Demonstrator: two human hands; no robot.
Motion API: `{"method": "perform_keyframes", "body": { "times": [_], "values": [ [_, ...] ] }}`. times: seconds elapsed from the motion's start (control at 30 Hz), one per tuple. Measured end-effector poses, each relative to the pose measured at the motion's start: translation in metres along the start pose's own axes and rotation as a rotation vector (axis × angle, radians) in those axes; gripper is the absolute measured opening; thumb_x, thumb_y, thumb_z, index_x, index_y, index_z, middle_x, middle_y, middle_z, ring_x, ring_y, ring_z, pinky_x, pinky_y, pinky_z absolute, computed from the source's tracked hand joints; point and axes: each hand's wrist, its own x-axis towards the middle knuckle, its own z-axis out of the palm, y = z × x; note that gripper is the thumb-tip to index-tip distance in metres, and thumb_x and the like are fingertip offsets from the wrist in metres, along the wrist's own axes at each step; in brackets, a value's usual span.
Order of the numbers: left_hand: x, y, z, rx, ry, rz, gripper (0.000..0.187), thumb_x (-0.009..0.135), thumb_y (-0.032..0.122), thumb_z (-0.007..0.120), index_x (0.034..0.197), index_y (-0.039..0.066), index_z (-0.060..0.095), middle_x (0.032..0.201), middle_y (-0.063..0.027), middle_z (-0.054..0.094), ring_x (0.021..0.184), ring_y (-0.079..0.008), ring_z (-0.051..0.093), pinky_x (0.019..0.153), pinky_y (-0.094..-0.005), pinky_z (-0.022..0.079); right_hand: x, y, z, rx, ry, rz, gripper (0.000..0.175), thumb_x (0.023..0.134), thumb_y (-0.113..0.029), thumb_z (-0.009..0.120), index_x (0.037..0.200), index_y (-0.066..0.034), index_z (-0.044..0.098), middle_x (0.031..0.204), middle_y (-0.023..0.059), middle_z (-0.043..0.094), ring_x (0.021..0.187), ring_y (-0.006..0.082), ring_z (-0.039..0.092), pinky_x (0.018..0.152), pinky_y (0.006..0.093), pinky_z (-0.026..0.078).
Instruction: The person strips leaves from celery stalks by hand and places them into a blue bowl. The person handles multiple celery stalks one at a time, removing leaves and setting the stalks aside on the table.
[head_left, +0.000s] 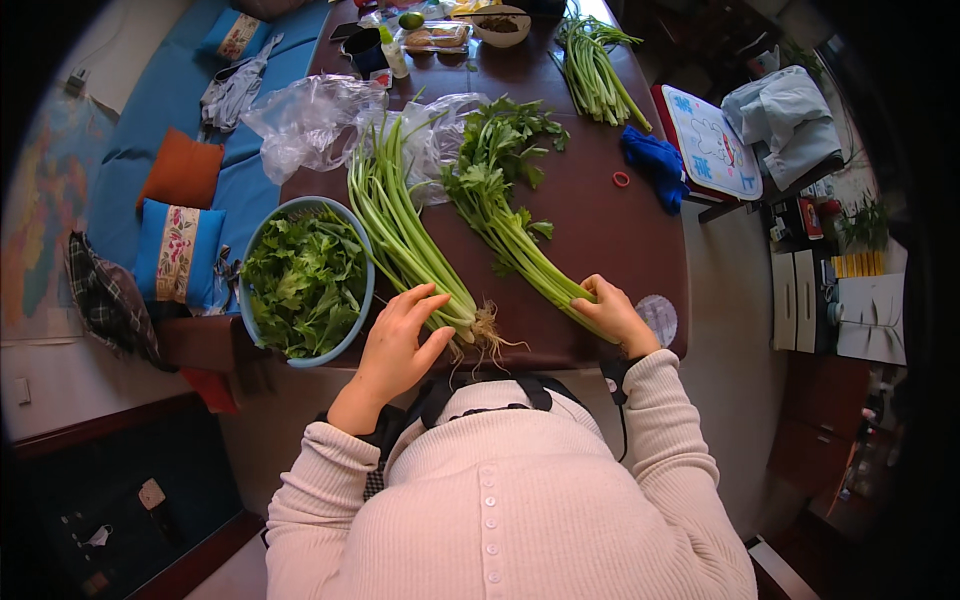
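Note:
My right hand grips the lower stalks of a leafy celery bunch, which lies slantwise on the dark red table with its leaves pointing away from me. Beside it, stripped celery stalks lie with their stringy roots towards my body. My left hand is at the root end of these stalks, fingers spread and holding nothing; whether the fingertips touch them I cannot tell. Left of that hand, a blue plastic basin is heaped with torn celery leaves.
Crumpled clear plastic bags lie behind the stalks. More bare green stalks rest at the far right, near a blue cloth and a red ring. A bowl, a spray bottle and a dark mug stand at the back.

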Motion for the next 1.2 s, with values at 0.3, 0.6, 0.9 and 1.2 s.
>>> {"method": "perform_keyframes", "body": {
  "times": [0.3, 0.6, 0.9, 1.2],
  "values": [
    [0.014, 0.012, 0.009, -0.121, -0.146, 0.005, 0.038, 0.091, 0.028, 0.061, 0.123, 0.007, 0.061, 0.118, -0.014, 0.063, 0.111, -0.0313, 0.059, 0.095, -0.0398, 0.046, -0.023, -0.041, -0.05, 0.243, 0.195, -0.189, 0.022, 0.095, -0.02, 0.059, 0.106, -0.0006, 0.057, 0.086, 0.014, 0.068, 0.077, 0.0212, 0.066, 0.068, 0.032, 0.05],
    [0.041, 0.019, 0.038, -0.225, -0.301, 0.049, 0.04, 0.091, 0.026, 0.062, 0.125, 0.005, 0.061, 0.119, -0.0156, 0.064, 0.106, -0.0319, 0.063, 0.091, -0.0363, 0.05, -0.078, -0.094, -0.095, 0.381, 0.269, -0.333, 0.021, 0.096, -0.018, 0.059, 0.109, -0.0018, 0.059, 0.082, 0.0023, 0.063, 0.072, 0.0073, 0.056, 0.062, 0.0201, 0.044],
    [0.086, 0.031, 0.11, -0.613, -0.453, -0.043, 0.069, 0.093, 0.032, 0.059, 0.142, -0.008, 0.031, 0.136, -0.0255, 0.051, 0.116, -0.0321, 0.059, 0.097, -0.0368, 0.047, -0.11, -0.078, -0.083, 0.232, 0.156, -0.219, 0.034, 0.088, -0.018, 0.068, 0.116, -0.0001, 0.058, 0.087, 0.0062, 0.061, 0.076, 0.0128, 0.057, 0.069, 0.0261, 0.047],
    [0.094, 0.049, 0.111, -0.661, -0.39, 0.064, 0.05, 0.092, 0.02, 0.057, 0.137, 0.004, 0.039, 0.137, -0.022, 0.048, 0.113, -0.0331, 0.06, 0.097, -0.0391, 0.046, -0.117, -0.057, -0.053, 0.3, 0.138, -0.032, 0.03, 0.084, -0.007, 0.064, 0.112, 0.0017, 0.058, 0.078, 0.0079, 0.062, 0.07, 0.0118, 0.058, 0.064, 0.027, 0.047]
  ]
}}
